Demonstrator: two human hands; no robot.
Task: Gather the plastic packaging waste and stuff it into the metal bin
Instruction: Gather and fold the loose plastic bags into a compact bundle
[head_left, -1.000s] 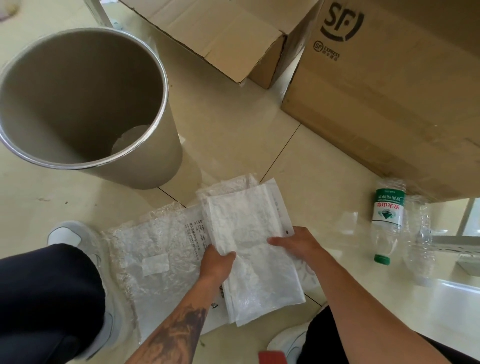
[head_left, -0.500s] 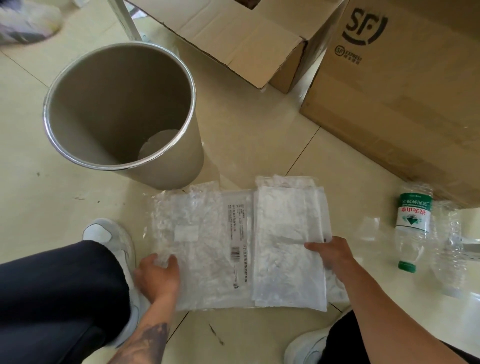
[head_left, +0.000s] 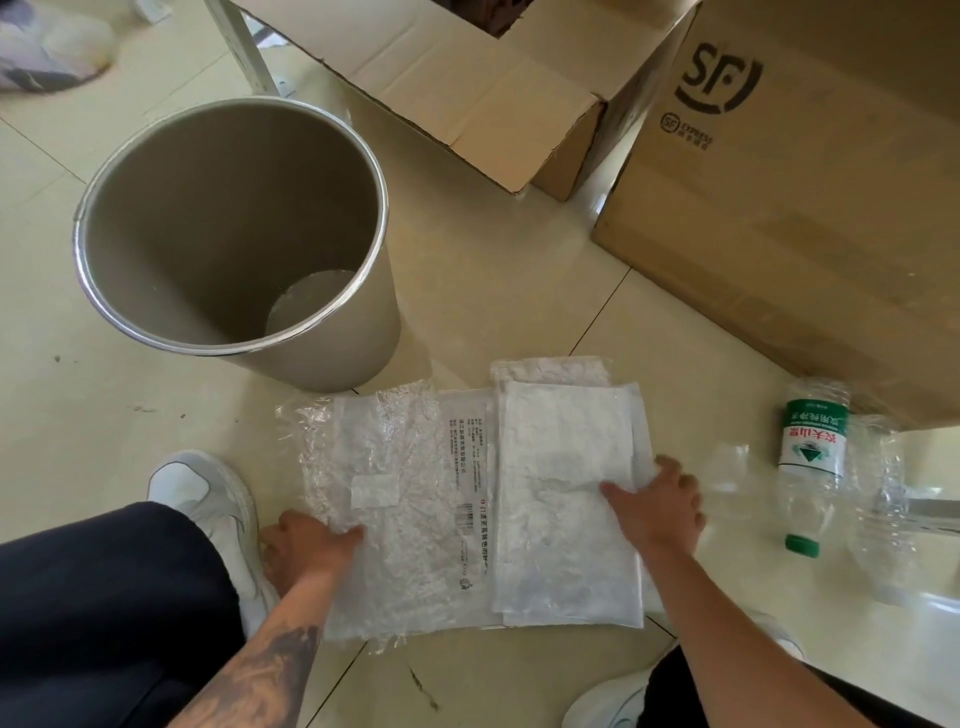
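Dark trousers (head_left: 98, 613) and white shoes (head_left: 208, 499) were worn; a dark tattoo (head_left: 270, 670) was seen on the bare forearm at lower left.

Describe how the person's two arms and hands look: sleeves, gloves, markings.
Both hands are bare: the left hand and the right hand wear no gloves. Both forearms are bare too, with no sleeves in view. The left forearm carries a large dark tattoo. I see no watch and no rings.
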